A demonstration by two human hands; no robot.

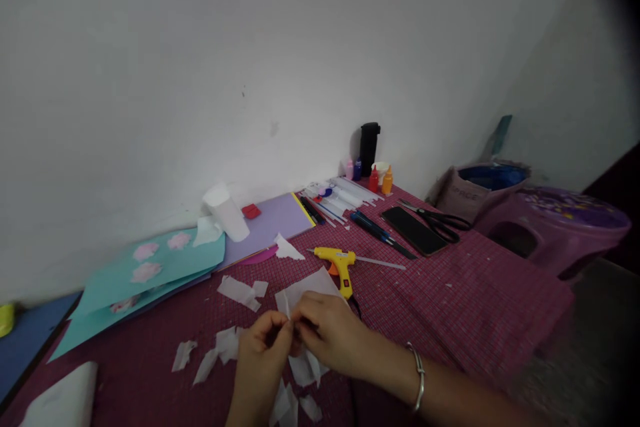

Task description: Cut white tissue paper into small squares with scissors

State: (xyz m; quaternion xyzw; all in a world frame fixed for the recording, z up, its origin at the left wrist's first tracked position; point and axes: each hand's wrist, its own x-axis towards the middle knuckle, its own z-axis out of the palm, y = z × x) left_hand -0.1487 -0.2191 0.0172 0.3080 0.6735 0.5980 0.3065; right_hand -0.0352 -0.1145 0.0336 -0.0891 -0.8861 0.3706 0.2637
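Note:
My left hand (264,350) and my right hand (333,333) meet over the front of the table, fingertips pinched together. A small strip of white tissue paper (286,305) sticks up between the fingertips; the rest of it is hidden by the fingers. Beneath and behind the hands lies a white sheet (305,285). Torn white tissue pieces (240,291) are scattered to the left and below. Just beyond my right hand, a yellow glue gun (340,263) rests on its side with a glue stick (383,263) in its back end.
Turquoise sheets (110,280) with pink paper flowers (147,272) lie left, beside a paper roll (226,212) on a purple sheet (280,217). Farther right are a phone (414,230), black scissors (440,220), pens (370,225), clear sticks (345,195), paint bottles (374,179) and a pink stool (540,233).

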